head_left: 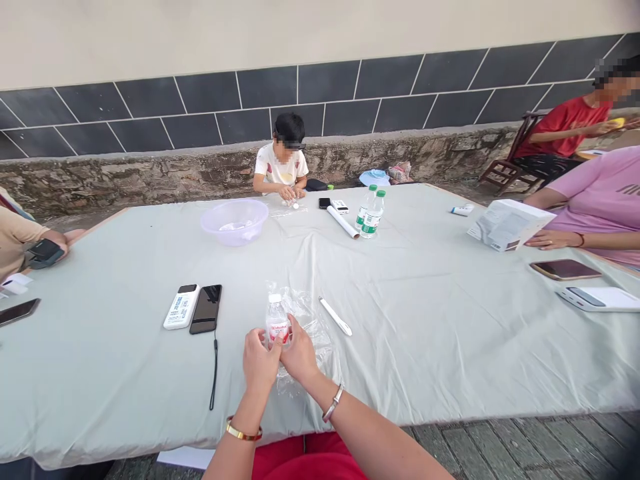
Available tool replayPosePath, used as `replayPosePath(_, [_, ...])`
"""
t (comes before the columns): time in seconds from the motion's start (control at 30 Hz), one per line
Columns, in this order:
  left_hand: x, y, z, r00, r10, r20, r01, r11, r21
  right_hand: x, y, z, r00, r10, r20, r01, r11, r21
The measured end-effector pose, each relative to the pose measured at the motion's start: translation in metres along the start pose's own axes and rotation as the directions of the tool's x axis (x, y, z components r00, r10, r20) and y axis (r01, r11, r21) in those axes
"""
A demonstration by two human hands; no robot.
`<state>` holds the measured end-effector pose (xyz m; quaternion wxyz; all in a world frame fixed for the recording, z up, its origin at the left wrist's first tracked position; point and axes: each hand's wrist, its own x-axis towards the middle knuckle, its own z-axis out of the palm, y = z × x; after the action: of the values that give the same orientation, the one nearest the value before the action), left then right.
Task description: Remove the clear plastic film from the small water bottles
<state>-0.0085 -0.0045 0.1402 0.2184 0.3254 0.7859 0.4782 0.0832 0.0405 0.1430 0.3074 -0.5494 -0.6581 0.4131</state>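
Observation:
Between my two hands stands a small clear plastic bottle (278, 321) with a white cap and a red-and-white label. My left hand (261, 359) wraps round its left side, thumb across the lower label. From the right my right hand (300, 352) closes on the same bottle. Crumpled clear plastic film (320, 340) lies under and beside the hands. To the right of the film rests a white pen-shaped tool (335, 316).
A white power bank (181, 307) and a black phone (206, 309) with a strap lie left. Farther back are a purple basin (235, 221), a paper roll (343, 222) and two water bottles (371, 213). A white box (510, 225) stands right. Other people sit around the table.

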Motion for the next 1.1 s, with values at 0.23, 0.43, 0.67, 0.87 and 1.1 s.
replayPosePath(0.23, [0.024, -0.021, -0.016, 0.965, -0.094, 0.244, 0.174, 0.927, -0.333, -0.002, 0.007, -0.004, 0.992, 0.081, 0.093, -0.098, 0.976, 0.195])
replayPosePath(0.43, [0.041, -0.045, -0.039, 0.912, -0.314, 0.262, 0.397, 0.835, -0.381, -0.002, 0.015, -0.016, 0.947, -0.042, 0.319, -0.18, 0.754, 0.632])
replayPosePath(0.67, [0.06, -0.062, -0.066, 0.942, -0.334, 0.045, 0.334, 0.91, -0.246, 0.001, 0.028, -0.044, 0.923, -0.11, 0.368, -0.185, 0.713, 0.677])
replayPosePath(0.87, [0.061, -0.073, -0.085, 0.961, -0.274, -0.047, 0.267, 0.956, -0.124, 0.067, 0.029, -0.06, 0.994, -0.073, -0.085, 0.106, 0.863, 0.495])
replayPosePath(1.1, [0.049, -0.074, -0.082, 0.974, -0.216, 0.071, 0.222, 0.971, -0.087, 0.152, 0.024, -0.046, 0.959, 0.009, -0.285, 0.021, 0.995, 0.102])
